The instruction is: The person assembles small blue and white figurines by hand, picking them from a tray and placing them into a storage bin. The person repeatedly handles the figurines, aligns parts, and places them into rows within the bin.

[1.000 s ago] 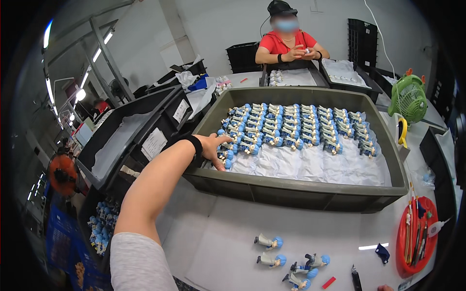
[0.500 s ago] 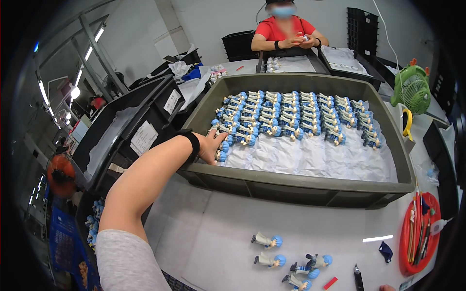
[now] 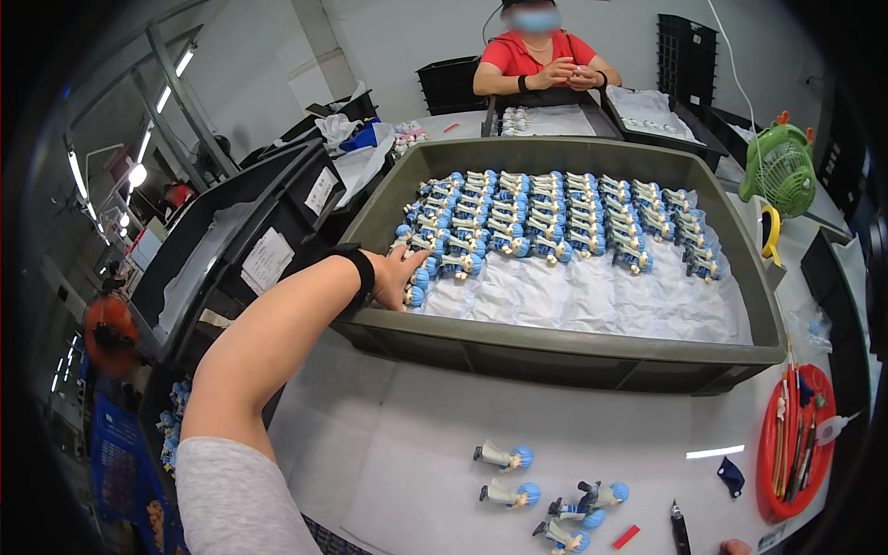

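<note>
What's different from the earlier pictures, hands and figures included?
Mainly the view: the olive tub and co-worker sit higher in the frame, probably from head movement. No grasp or release is clear. Essentially unchanged: the left hand at the figures by the tub's left end, five loose figures on the table, the right hand's sliver at the lower edge.

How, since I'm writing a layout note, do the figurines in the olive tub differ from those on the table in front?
The tub figurines lie in close rows; the table figurines lie loosely scattered. The tub figurines are many, the table figurines only a handful. The left hand is at the tub figurines' left end, while no hand touches the table figurines. Both have blue hair and lie down.
</note>
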Demonstrator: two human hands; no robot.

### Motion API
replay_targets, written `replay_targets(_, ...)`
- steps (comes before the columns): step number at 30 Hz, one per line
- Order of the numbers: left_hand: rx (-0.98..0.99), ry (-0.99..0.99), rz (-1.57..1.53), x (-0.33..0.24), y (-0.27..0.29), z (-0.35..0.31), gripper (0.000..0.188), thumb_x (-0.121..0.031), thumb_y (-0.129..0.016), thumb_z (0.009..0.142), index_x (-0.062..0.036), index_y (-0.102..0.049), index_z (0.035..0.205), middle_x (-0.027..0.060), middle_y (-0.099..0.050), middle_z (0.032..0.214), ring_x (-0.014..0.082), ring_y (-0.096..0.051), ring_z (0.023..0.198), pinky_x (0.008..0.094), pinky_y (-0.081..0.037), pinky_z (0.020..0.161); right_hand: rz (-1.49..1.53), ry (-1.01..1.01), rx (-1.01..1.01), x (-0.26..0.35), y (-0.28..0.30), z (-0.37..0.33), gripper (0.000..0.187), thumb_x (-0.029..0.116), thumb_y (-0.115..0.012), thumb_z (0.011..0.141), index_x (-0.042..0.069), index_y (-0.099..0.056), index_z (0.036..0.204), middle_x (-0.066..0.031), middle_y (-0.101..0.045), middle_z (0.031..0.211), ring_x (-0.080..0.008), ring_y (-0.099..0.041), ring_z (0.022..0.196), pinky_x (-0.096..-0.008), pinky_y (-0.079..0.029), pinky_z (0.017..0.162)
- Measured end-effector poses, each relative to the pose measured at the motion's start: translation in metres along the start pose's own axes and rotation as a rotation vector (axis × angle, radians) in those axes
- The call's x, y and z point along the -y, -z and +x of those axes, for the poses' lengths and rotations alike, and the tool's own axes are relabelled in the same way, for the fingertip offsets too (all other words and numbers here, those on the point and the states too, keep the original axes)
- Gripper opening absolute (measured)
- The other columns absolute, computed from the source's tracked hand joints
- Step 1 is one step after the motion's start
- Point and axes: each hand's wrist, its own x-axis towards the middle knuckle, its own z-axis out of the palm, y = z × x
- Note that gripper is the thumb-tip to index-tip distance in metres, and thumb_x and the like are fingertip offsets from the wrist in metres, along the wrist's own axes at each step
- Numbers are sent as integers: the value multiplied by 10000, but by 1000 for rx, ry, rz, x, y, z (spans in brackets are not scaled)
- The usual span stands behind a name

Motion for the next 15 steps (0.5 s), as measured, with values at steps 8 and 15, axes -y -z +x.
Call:
replay_targets(8,-42,-97,-138,-5,1,-6,1097,-451,-794,524,-107,-173,1359,228,-251,1293,404,-384,1196,415,-357,990,13,8,4,-4,1,-2,234,88,-448,778,-78,-595,850,-191,-574,802,-306,-543,712,-378,-465,647)
replay_targets(15,-14,-98,-42,-9,2,0,1062,-406,-817,506,-139,-219,1341,237,-310,1254,400,-430,1138,414,-387,952,27,37,2,-3,1,1,247,115,-456,804,-79,-602,850,-194,-577,811,-311,-544,714,-386,-464,652)
